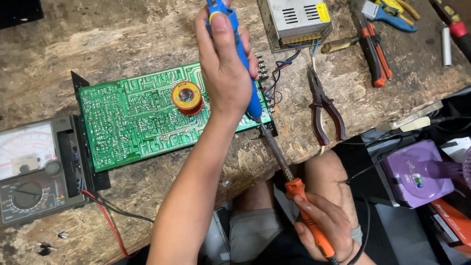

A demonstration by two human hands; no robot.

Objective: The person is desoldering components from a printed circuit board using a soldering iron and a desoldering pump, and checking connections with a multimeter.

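Note:
A green circuit board (137, 122) lies solder side up on a worn wooden bench (122, 39). A red and yellow solder spool (186, 97) rests on it. My left hand (225, 64) grips a blue desoldering pump (252, 105), held upright with its nozzle at the board's right edge. My right hand (326, 225), low by my knee, holds an orange-handled soldering iron (306, 211). Its metal shaft reaches up to the same edge of the board, just below the pump's nozzle.
An analog multimeter (29, 172) sits left of the board, with red and black leads (110, 225) trailing off the bench. A metal power supply box (294, 19) with wires, red-handled pliers (324, 108) and screwdrivers (375, 54) lie at the back right. A purple device (417, 172) sits below the bench.

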